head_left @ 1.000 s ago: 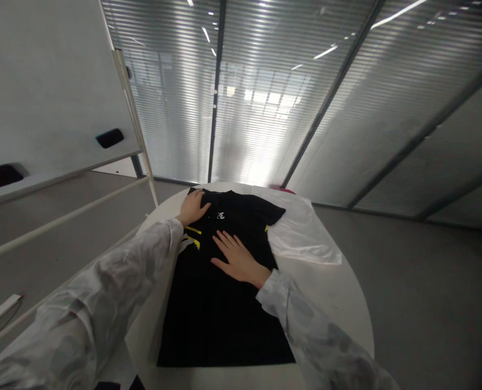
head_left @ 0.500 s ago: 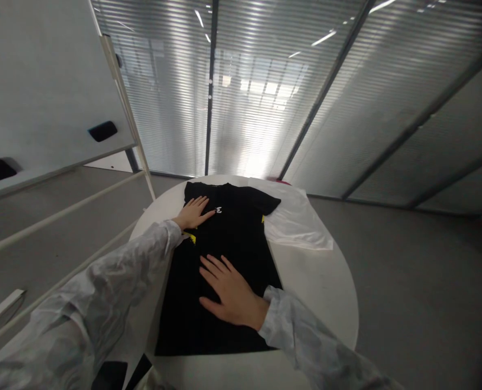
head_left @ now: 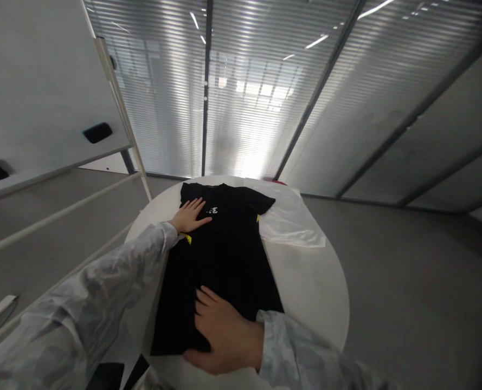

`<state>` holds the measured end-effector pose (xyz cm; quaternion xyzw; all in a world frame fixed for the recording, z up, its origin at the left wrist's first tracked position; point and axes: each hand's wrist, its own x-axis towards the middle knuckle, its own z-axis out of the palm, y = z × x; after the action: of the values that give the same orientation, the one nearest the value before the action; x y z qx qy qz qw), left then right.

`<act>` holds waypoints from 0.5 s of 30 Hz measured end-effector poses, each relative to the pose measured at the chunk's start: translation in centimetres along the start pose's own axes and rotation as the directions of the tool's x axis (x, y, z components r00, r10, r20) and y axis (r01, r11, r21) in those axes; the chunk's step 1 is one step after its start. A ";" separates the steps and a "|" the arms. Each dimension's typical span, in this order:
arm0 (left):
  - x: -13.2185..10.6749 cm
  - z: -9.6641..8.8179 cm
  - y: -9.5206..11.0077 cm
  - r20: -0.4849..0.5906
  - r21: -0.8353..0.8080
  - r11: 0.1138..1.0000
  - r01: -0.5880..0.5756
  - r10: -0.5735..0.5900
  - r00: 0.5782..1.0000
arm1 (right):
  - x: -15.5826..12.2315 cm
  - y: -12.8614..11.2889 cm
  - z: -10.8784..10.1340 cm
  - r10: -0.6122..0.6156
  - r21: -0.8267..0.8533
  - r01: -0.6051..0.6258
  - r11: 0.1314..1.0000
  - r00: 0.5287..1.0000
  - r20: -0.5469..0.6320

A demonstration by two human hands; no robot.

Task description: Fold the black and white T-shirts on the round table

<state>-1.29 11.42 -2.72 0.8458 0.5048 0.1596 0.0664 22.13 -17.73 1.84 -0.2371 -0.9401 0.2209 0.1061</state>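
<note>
A black T-shirt with a small white print on the chest and yellow patches at its sides lies spread on a round white table. Its collar end points away from me. My left hand rests flat on the upper left of the shirt, fingers spread, beside the print. Down by the hem, my right hand lies palm down with the fingers stretched out over the cloth, its thumb at the bottom edge. Neither hand grips anything. Beyond the right sleeve lies a white garment, partly under the black shirt.
To the left stands a whiteboard on a frame with pale rails. Glass partitions with blinds rise behind the table. Something red shows at the table's far edge. Grey floor lies to the right.
My right hand has slid over the shirt toward me, from its middle down to the hem. My left hand stays in place on the chest. The view has shifted slightly.
</note>
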 end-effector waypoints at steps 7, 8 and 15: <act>0.1 0.1 -0.3 -0.007 -0.007 1.000 -0.013 0.013 1.000 | 1.8 13.6 -12.2 0.372 0.207 -0.310 0.928 0.806 -0.461; 0.1 0.1 -0.3 -0.008 -0.007 1.000 -0.014 0.014 1.000 | 1.8 15.9 -14.0 0.464 0.192 -0.432 0.881 0.712 -0.527; -0.1 -0.2 -0.1 -0.023 -0.016 1.000 -0.013 0.013 1.000 | 1.2 23.1 -19.2 0.643 0.191 -0.813 0.550 0.267 -0.718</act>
<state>-1.49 11.37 -2.59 0.8466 0.4986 0.1740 0.0665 36.14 8.07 8.10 -0.7190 -0.6141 0.0287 0.3242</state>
